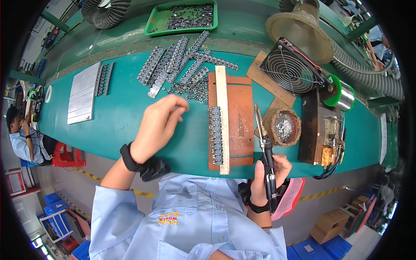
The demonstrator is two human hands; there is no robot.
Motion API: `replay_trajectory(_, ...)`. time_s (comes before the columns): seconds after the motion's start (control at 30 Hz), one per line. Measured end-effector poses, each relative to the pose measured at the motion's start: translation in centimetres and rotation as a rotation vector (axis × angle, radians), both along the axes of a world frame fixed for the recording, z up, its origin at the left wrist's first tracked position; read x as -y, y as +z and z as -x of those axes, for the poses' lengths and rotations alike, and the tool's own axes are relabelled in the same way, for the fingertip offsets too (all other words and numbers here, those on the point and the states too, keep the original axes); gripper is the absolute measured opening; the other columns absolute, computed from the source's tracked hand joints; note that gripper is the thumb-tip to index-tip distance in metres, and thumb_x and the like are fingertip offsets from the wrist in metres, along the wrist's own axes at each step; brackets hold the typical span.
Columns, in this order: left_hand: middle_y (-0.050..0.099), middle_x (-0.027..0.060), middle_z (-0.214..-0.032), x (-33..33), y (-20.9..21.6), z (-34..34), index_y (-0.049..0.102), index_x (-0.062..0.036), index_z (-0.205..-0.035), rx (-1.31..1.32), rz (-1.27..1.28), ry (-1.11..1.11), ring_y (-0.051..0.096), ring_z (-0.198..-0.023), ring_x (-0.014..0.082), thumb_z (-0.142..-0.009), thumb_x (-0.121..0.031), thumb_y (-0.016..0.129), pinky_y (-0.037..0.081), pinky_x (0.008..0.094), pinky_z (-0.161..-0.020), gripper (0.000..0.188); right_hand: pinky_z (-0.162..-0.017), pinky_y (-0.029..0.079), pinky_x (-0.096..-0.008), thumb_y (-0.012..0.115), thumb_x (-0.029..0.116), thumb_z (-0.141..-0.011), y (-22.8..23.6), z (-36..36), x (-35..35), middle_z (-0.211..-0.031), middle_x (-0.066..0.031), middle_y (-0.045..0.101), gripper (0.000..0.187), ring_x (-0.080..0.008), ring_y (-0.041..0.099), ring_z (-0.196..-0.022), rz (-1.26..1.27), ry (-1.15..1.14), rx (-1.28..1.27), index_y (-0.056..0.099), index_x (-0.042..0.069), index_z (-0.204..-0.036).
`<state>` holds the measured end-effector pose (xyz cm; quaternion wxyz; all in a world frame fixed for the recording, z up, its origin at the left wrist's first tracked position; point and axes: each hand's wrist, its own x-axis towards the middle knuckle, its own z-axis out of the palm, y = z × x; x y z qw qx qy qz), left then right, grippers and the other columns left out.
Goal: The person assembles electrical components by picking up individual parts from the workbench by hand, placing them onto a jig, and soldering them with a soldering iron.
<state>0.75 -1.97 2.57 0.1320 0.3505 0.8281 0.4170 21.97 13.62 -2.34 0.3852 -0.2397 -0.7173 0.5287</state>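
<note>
My right hand (pixel 277 171) grips a black-handled soldering iron (pixel 268 169), its metal tip pointing up and away, beside the bowl of silvery solder scraps (pixel 284 126). My left hand (pixel 158 123) hovers over the green mat, fingers curled and thumb near the index; anything small between them is hidden. Just beyond it lies a pile of small metal parts (pixel 196 90). Between my hands sits a reddish-brown board (pixel 241 117) with a pale wooden strip (pixel 222 125) across it. A row of small black and metal components (pixel 215 136) lines the strip's left side.
Assembled component strips (pixel 167 60) lie in the middle back, below a green tray of loose parts (pixel 190 19). Silvery bars (pixel 82 95) rest at left. A fan (pixel 292 67), solder spool (pixel 344 96), brown box (pixel 313 125) and extraction hood (pixel 299 32) stand at right. Another person (pixel 26 134) sits far left.
</note>
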Motion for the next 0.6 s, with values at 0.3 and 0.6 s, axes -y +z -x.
replay_trajectory(0.3, 0.061, 0.0060, -0.088, 2.0, -0.5, -5.2, 0.056, 0.0019, -0.092, 1.015, -0.279, -0.012, 0.057, -0.076, 0.0109, -0.085, -0.002, 0.056, 0.046, 0.0225, -0.068, 0.008, -0.074, 0.037, -0.0245, 0.062, 0.004, -0.077, 0.0, 0.2, -0.1, -0.096, -0.0047, 0.044, 0.035, -0.0108, 0.045, -0.080, 0.026, 0.008, 0.005, 0.041, 0.004, -0.105)
replay_trajectory(0.6, 0.060, 0.0051, -0.087, 1.0, -1.8, -5.9, 0.054, 0.0000, -0.093, 1.158, -0.292, -0.037, 0.056, -0.076, 0.0095, -0.084, -0.003, 0.057, 0.047, 0.0230, -0.068, 0.010, -0.075, 0.038, -0.0242, 0.062, 0.005, -0.078, -0.1, 0.1, 0.1, -0.096, -0.0051, 0.044, 0.035, -0.0110, 0.046, -0.080, 0.000, -0.004, 0.014, 0.041, 0.004, -0.106)
